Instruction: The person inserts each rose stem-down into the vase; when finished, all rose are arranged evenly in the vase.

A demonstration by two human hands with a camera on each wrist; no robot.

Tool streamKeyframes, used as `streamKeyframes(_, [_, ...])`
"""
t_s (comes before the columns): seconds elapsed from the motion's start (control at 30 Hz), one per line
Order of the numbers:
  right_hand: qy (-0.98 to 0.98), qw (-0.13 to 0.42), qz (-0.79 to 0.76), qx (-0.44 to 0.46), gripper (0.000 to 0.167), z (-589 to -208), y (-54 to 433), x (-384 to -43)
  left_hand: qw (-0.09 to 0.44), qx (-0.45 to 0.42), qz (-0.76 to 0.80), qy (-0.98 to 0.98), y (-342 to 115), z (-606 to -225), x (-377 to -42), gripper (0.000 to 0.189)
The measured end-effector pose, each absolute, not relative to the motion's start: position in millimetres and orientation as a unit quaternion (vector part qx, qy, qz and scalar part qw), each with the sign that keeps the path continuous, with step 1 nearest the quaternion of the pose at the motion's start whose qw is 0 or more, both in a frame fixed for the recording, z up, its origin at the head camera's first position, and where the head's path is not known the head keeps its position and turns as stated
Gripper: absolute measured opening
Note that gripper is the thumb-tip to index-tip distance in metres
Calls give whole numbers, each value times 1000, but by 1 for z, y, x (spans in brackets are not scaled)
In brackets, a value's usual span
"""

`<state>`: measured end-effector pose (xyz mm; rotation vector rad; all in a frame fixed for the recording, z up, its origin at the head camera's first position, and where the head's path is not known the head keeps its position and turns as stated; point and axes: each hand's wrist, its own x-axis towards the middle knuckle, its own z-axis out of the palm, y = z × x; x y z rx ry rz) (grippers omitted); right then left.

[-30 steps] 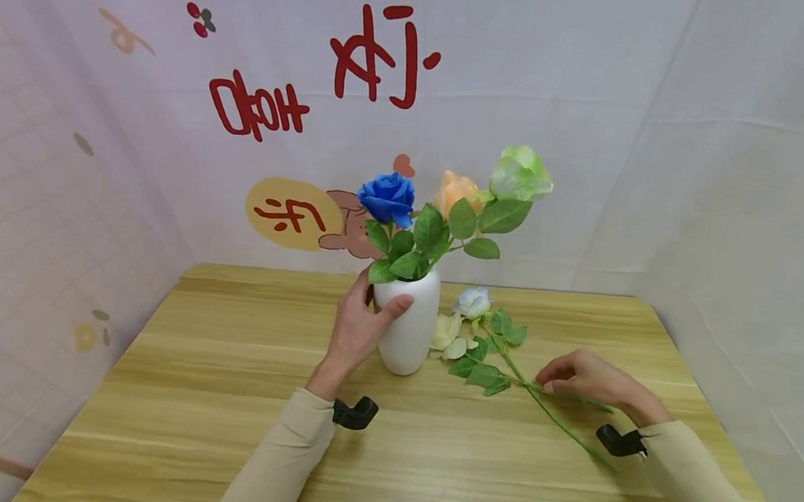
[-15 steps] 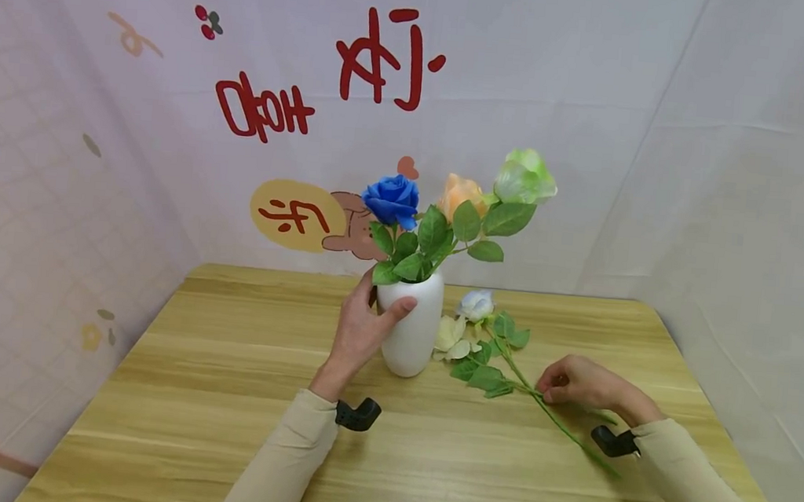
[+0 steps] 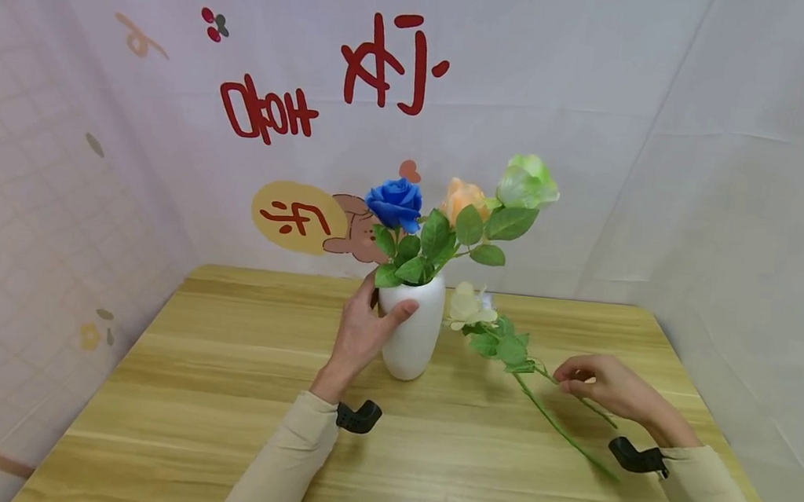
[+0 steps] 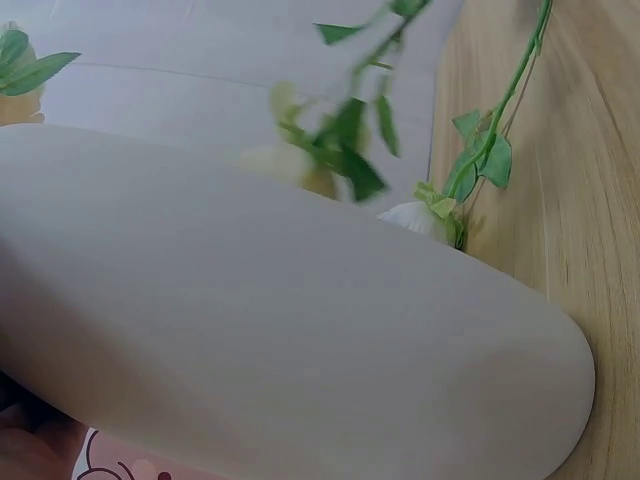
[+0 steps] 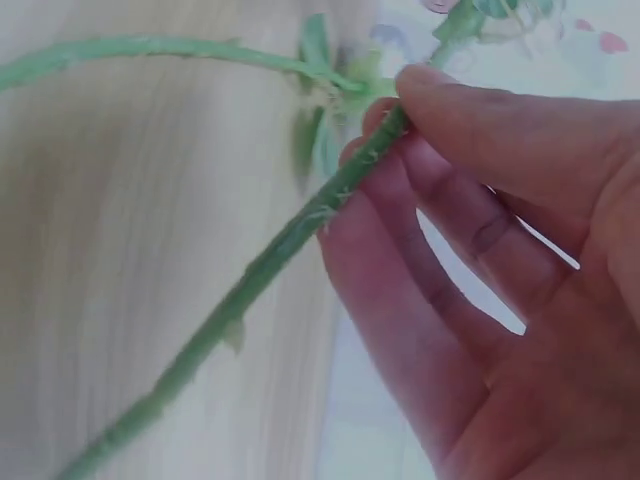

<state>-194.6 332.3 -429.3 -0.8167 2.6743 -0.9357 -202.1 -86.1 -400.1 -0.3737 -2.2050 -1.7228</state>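
My left hand (image 3: 358, 333) grips the side of a white vase (image 3: 415, 339), which stands upright on the table. In it are a blue rose (image 3: 395, 203), a peach rose (image 3: 464, 199) and a pale green rose (image 3: 528, 184), all with green leaves. To the right, my right hand (image 3: 607, 384) pinches the green stem (image 5: 250, 285) of a cream artificial flower (image 3: 470, 305) between thumb and fingertips. This flower's head is raised, close beside the vase. Behind it lies a pale blue-white flower (image 4: 415, 218), mostly hidden in the head view, its stem stretched along the table.
The wooden table (image 3: 220, 394) ends at a white backdrop cloth (image 3: 595, 140) printed with red characters and cartoon figures. More cloth hangs at both sides. Each wrist carries a black camera mount.
The cream flower has been picked up off the table by its stem, and its head has risen in front of the pale blue-white one. My left hand stays on the vase.
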Motion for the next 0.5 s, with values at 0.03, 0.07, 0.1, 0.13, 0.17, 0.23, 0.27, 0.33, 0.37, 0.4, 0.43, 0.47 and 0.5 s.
streamKeyframes(0.03, [904, 89, -321, -269, 14, -427, 334, -192, 158, -131, -603, -771, -86, -400, -202, 102])
streamKeyframes(0.07, [905, 80, -326, -260, 14, -426, 334, -190, 156, -131, -603, -771, -86, -400, -203, 102])
streamKeyframes(0.1, [908, 71, -327, -253, 15, -424, 335, -187, 155, -131, -604, -771, -86, -400, -203, 102])
streamKeyframes(0.13, [909, 63, -331, -245, 15, -421, 335, -184, 155, -131, -604, -771, -86, -400, -203, 102])
streamKeyframes(0.17, [910, 55, -336, -237, 16, -419, 336, -182, 156, -132, -605, -770, -86, -400, -203, 102])
streamKeyframes(0.23, [910, 45, -347, -222, 18, -415, 336, -177, 157, -132, -605, -769, -85, -400, -203, 102])
streamKeyframes(0.27, [908, 42, -358, -215, 18, -413, 336, -175, 158, -132, -604, -770, -85, -400, -202, 103])
streamKeyframes(0.33, [902, 39, -379, -204, 20, -410, 336, -172, 160, -131, -602, -771, -85, -399, -202, 104])
streamKeyframes(0.37, [899, 36, -386, -203, 20, -408, 336, -170, 160, -131, -602, -771, -85, -399, -202, 105])
streamKeyframes(0.4, [897, 34, -392, -202, 21, -407, 336, -169, 161, -131, -601, -772, -85, -399, -202, 105])
streamKeyframes(0.43, [894, 31, -401, -198, 22, -406, 335, -168, 161, -131, -601, -772, -85, -399, -202, 106])
streamKeyframes(0.47, [890, 27, -410, -197, 22, -404, 335, -166, 162, -130, -600, -772, -85, -400, -202, 106])
streamKeyframes(0.5, [888, 22, -416, -194, 23, -403, 335, -165, 163, -131, -600, -772, -86, -400, -202, 106])
